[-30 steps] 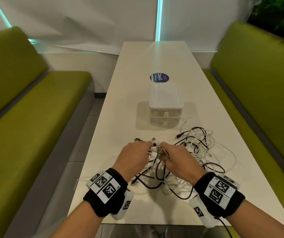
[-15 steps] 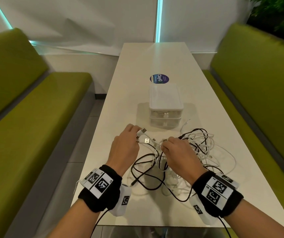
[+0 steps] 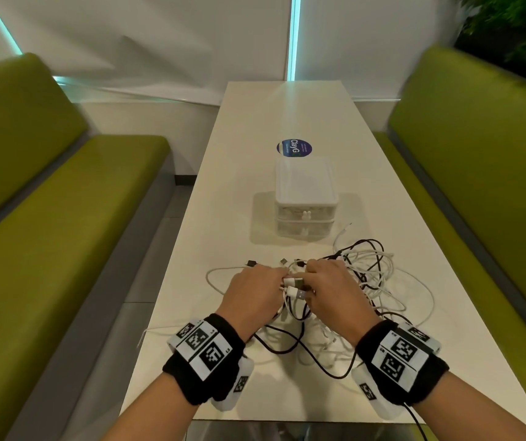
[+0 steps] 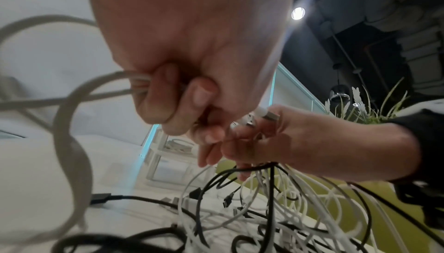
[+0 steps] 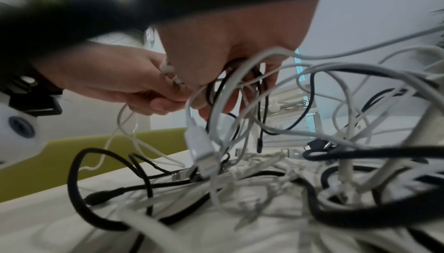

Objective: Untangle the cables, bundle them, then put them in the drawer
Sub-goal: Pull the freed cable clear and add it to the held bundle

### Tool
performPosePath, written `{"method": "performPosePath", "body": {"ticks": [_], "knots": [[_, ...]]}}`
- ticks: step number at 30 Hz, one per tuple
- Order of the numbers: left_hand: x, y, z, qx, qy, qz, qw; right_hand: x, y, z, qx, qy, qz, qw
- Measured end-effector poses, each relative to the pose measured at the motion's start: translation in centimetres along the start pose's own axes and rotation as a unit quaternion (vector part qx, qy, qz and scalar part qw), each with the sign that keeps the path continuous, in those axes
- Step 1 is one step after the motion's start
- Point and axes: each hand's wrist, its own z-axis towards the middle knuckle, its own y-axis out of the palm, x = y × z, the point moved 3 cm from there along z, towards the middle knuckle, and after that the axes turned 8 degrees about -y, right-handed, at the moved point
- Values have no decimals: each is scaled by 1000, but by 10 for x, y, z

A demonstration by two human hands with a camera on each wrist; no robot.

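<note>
A tangle of white and black cables (image 3: 363, 281) lies on the white table (image 3: 233, 198), in front of a small white drawer unit (image 3: 303, 198) whose two drawers are closed. My left hand (image 3: 255, 297) grips white cables (image 4: 100, 90) in curled fingers. Close beside it my right hand (image 3: 331, 291) holds a bunch of cables, with white USB plugs (image 3: 296, 288) sticking out between the two hands. In the right wrist view white and black loops (image 5: 235, 90) hang from my right hand's fingers. A black plug (image 3: 250, 263) lies just beyond the left hand.
Green benches (image 3: 48, 249) run along both sides of the table. A round blue sticker (image 3: 294, 148) sits behind the drawer unit. A white cable loop (image 3: 210, 278) trails to the left of my hands. More cable slack (image 3: 300, 351) lies between my wrists.
My hands were spread apart and raised half a second ago. Now they have come back together lower and nearer me, plugs held between them. A white loop now lies out to the left.
</note>
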Motion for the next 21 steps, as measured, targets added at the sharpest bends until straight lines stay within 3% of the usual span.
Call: {"method": "performPosePath", "body": {"ticks": [4, 10, 15, 21], "knots": [[-6, -6, 2, 5, -9, -21, 1000, 1, 0, -2, 46, -22, -9, 999], [-20, -12, 4, 16, -27, -74, 997, 12, -4, -5, 64, 24, -38, 997], [-31, -25, 7, 73, -52, -135, 987, 26, -12, -3, 65, 102, 34, 992], [-31, -30, 6, 102, -23, -188, 977, 30, -27, 2, 69, 101, 71, 990]]}}
